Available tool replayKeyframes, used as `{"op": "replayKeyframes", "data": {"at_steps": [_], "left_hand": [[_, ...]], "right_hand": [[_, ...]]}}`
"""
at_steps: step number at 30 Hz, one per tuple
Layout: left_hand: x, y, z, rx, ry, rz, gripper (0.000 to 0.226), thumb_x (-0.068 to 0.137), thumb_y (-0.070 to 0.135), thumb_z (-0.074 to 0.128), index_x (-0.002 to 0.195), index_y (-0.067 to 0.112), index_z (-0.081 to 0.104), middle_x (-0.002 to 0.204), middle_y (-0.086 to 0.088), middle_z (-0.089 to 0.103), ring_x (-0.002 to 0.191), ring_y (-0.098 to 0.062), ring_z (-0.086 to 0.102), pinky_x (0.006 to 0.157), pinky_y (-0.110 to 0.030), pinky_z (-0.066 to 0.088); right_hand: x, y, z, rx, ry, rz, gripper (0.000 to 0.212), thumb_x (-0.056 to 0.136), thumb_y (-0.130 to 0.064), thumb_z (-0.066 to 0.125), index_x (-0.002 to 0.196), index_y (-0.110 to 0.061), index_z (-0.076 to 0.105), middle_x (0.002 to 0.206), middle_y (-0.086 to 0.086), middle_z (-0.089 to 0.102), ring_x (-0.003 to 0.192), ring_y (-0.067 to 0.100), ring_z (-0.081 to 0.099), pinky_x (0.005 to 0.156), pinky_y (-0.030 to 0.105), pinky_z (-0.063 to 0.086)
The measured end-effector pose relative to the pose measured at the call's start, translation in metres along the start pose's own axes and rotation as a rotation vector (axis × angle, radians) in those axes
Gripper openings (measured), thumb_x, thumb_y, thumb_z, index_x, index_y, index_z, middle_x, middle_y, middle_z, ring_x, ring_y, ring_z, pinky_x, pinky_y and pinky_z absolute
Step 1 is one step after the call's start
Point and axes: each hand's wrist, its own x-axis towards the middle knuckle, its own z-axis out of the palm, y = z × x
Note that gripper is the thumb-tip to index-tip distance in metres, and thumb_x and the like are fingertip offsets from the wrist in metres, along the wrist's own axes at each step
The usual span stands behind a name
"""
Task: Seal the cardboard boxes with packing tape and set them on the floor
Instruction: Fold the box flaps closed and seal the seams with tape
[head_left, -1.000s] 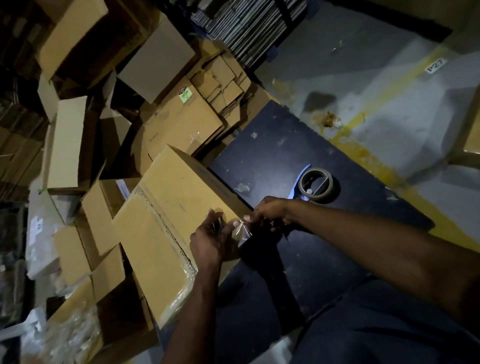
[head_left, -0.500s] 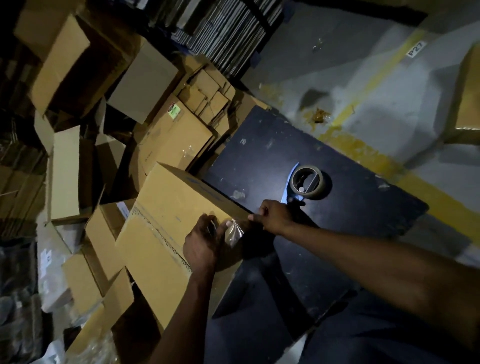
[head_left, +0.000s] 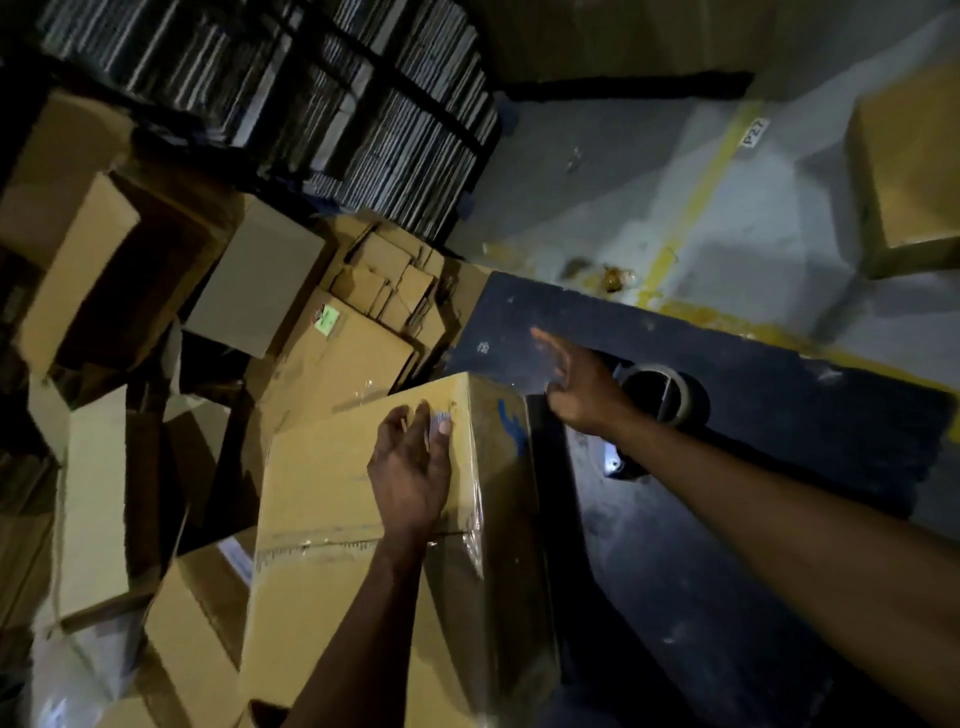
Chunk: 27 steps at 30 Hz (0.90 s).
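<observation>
A brown cardboard box (head_left: 332, 483) stands at the left edge of the dark table (head_left: 779, 441), with clear tape along its seam. My left hand (head_left: 413, 462) rests flat on the box's top near its right edge, fingers straight. My right hand (head_left: 576, 384) hovers beyond the box's far right corner, fingers stretched out, holding nothing. A roll of packing tape (head_left: 667, 395) lies on the table just right of that hand, partly hidden by it.
Open and flattened cardboard boxes (head_left: 104, 280) pile up on the left. Stacked flat sheets (head_left: 322, 104) fill the back. Grey floor with a yellow line (head_left: 696, 197) lies beyond the table, and another box (head_left: 909, 171) sits at the far right.
Both hands have let go of the tape end at the box corner. My left hand now lies flat on the box top, and my right hand has opened and moved toward the tape roll.
</observation>
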Motion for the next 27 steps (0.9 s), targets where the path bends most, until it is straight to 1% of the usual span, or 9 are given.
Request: {"op": "replayKeyframes", "data": {"at_steps": [3,6,8,10,12,16,19,23,27], "left_hand": [[0.011,-0.003,0.015,0.013,0.03,-0.046,0.064,0.103,0.067,0.036,0.146,0.025,0.059,0.148,-0.003,0.05,0.129,-0.024,0.054,0.108,-0.049,0.048],[0.017,-0.006,0.022,0.006,0.044,-0.054,0.064,0.102,0.069,0.034,0.147,0.029,0.057,0.15,-0.002,0.049,0.13,-0.023,0.054,0.107,-0.053,0.047],[0.018,-0.008,0.024,0.003,0.053,-0.038,0.062,0.102,0.067,0.035,0.147,0.029,0.057,0.149,-0.002,0.049,0.13,-0.023,0.053,0.106,-0.053,0.048],[0.018,-0.009,0.024,0.009,0.052,-0.04,0.061,0.102,0.066,0.036,0.147,0.03,0.057,0.15,-0.003,0.049,0.132,-0.023,0.052,0.106,-0.054,0.047],[0.018,-0.009,0.025,0.012,0.049,-0.041,0.061,0.102,0.065,0.036,0.147,0.03,0.057,0.15,-0.003,0.048,0.132,-0.024,0.052,0.106,-0.055,0.047],[0.018,-0.011,0.028,0.013,0.066,-0.028,0.06,0.102,0.064,0.037,0.145,0.028,0.059,0.149,-0.003,0.049,0.132,-0.025,0.053,0.104,-0.056,0.049],[0.02,-0.014,0.032,0.016,0.081,-0.013,0.059,0.102,0.063,0.039,0.143,0.028,0.061,0.147,-0.003,0.051,0.128,-0.026,0.057,0.1,-0.056,0.051],[0.019,-0.013,0.032,0.011,0.101,0.001,0.055,0.103,0.058,0.041,0.142,0.026,0.064,0.144,-0.006,0.053,0.13,-0.027,0.056,0.101,-0.055,0.051],[0.016,-0.011,0.033,-0.012,0.107,-0.012,0.056,0.103,0.061,0.04,0.142,0.027,0.064,0.147,-0.006,0.052,0.133,-0.026,0.054,0.104,-0.055,0.05]], "right_hand": [[0.029,-0.008,0.005,0.009,-0.022,-0.027,0.08,0.078,-0.002,0.054,0.155,-0.017,0.038,0.16,0.005,0.039,0.15,0.022,0.033,0.117,0.047,0.039],[0.048,-0.007,0.017,0.03,-0.114,-0.031,0.083,0.077,0.008,0.055,0.154,-0.016,0.038,0.161,0.007,0.037,0.151,0.022,0.03,0.118,0.044,0.036],[0.055,-0.005,0.028,0.11,-0.145,-0.008,0.083,0.071,0.007,0.057,0.149,-0.019,0.042,0.156,0.007,0.044,0.148,0.02,0.035,0.108,0.036,0.042],[0.056,-0.003,0.039,0.201,-0.128,0.051,0.073,0.074,0.02,0.059,0.14,-0.012,0.051,0.143,0.011,0.056,0.137,0.022,0.049,0.089,0.023,0.045],[0.05,-0.003,0.049,0.248,-0.095,0.074,0.064,0.077,0.029,0.057,0.133,-0.002,0.058,0.13,0.011,0.064,0.124,0.021,0.059,0.085,0.023,0.049],[0.025,-0.001,0.065,0.184,-0.037,-0.01,0.06,0.078,0.011,0.061,0.135,-0.007,0.063,0.136,0.006,0.064,0.129,0.016,0.059,0.104,0.027,0.049],[0.007,0.002,0.075,0.09,-0.018,-0.098,0.078,0.074,-0.001,0.053,0.151,-0.01,0.047,0.156,0.004,0.046,0.145,0.013,0.04,0.12,0.029,0.033],[-0.013,0.005,0.088,-0.037,-0.002,-0.193,0.088,0.071,-0.009,0.048,0.157,-0.012,0.034,0.164,0.003,0.031,0.153,0.015,0.025,0.125,0.032,0.021],[-0.02,0.004,0.077,-0.095,0.06,-0.212,0.071,0.073,-0.017,0.042,0.141,-0.008,0.059,0.149,0.006,0.054,0.141,0.016,0.047,0.119,0.035,0.037]]}}
